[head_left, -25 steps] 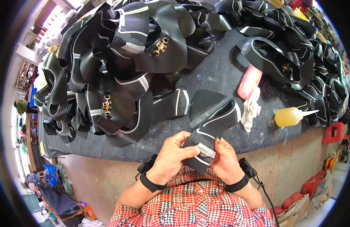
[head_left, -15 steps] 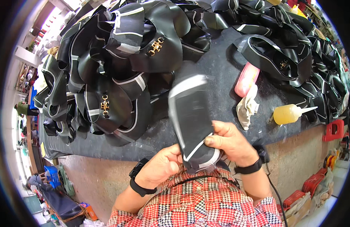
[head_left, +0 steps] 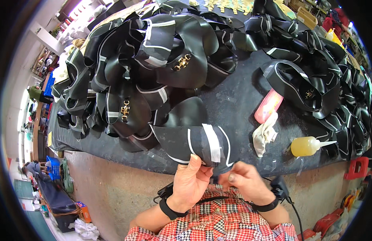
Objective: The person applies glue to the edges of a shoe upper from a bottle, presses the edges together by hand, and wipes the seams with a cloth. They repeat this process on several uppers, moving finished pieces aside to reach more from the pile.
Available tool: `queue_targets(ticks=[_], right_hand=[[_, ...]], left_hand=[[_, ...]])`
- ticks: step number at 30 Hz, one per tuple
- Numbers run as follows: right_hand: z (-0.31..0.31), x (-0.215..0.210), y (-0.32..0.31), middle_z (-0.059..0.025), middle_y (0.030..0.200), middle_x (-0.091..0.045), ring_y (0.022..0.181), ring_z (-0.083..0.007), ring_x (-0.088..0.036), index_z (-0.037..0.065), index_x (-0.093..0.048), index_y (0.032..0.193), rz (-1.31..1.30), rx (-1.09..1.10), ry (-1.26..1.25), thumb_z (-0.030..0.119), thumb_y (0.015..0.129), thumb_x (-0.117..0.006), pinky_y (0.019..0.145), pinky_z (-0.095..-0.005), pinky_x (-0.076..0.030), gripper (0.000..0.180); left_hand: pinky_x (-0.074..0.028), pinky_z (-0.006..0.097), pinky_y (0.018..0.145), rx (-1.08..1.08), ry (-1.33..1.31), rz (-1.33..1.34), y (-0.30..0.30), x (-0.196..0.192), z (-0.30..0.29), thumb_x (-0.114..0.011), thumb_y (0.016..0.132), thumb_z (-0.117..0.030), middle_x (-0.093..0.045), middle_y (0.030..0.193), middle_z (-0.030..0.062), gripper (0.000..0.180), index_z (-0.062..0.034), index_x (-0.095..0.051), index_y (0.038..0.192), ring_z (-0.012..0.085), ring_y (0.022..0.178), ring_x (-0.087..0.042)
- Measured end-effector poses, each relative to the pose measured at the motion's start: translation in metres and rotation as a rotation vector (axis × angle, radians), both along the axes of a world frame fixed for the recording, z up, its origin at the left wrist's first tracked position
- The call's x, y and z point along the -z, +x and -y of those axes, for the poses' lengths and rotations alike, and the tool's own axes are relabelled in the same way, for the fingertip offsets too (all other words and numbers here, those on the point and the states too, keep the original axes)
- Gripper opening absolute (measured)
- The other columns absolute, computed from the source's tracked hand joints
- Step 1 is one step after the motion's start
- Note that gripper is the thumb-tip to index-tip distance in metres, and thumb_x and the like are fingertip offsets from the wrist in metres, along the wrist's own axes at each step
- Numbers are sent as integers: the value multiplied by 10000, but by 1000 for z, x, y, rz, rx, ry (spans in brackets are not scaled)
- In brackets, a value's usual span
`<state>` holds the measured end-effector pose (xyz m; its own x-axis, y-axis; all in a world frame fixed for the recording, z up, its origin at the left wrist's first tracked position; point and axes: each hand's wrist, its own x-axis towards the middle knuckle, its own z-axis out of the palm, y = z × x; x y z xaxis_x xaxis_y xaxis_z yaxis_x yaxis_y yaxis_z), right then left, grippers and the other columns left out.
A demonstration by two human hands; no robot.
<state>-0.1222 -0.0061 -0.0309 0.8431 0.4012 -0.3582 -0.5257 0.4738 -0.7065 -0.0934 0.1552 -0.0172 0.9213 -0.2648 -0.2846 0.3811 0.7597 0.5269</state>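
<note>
A black leather shoe upper (head_left: 176, 141) with white tape along its edges and a wide white strip across it is held up over the near edge of the table. My left hand (head_left: 190, 182) grips its lower edge, thumb on the near face and fingers behind. Beside its lower right corner is my right hand (head_left: 246, 182), fingers curled and slightly blurred; whatever they pinch is hidden. Behind the held piece rises a plain black leather flap (head_left: 188, 112).
A heap of similar uppers (head_left: 182, 72), some with gold buckles, covers the table's left; more uppers (head_left: 302, 86) lie at right. A pink case (head_left: 268, 106), a whitish cloth (head_left: 264, 134) and a yellow glue bottle (head_left: 305, 146) sit right of my hands. A red stool (head_left: 356, 168) stands beyond.
The upper has swung from upright to lying crosswise, its wide strip now near the middle. My left hand has shifted its grip to the lower edge; my right hand has moved down. The view has tilted.
</note>
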Motion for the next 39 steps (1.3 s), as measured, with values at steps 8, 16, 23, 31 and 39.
queue_targets(ticks=[8,16,23,31,39], right_hand=[[10,0,22,-31,852,-613,724,-91,-552,32,-599,935,-30,210,214,123,799,-606,629,-220,-461,164],[39,-5,47,12,650,-582,545,-46,-484,19,-641,832,158,-252,-26,124,752,-647,501,-182,-388,132],[26,-24,63,7,607,-531,531,-48,-466,22,-570,718,213,46,-336,153,770,-611,465,-186,-351,147],[82,42,-29,-83,730,-570,586,-119,-519,17,-525,901,-156,528,135,160,810,-558,505,-219,-419,172],[130,62,-30,-166,1303,-313,1202,-284,-333,-19,-231,1281,109,745,1277,448,739,-614,990,-452,-298,812]], left_hand=[[-438,285,692,250,225,-46,-9,-1,12,-512,867,-281,-602,951,49,273,-56,-541,1019,141,854,-544],[-461,290,772,266,1213,759,43,-41,-34,-676,672,-119,-573,1000,73,400,-2,-542,1031,158,818,-584],[-453,253,767,423,535,83,33,-6,-3,-617,775,-121,-606,926,50,279,21,-567,1009,116,832,-567],[-433,354,879,100,232,15,24,15,-19,-605,800,-181,-557,1061,46,375,-53,-485,1131,189,988,-539],[-454,329,836,47,307,112,30,12,-2,-552,833,-108,-568,1036,43,286,-67,-503,1112,160,947,-553]])
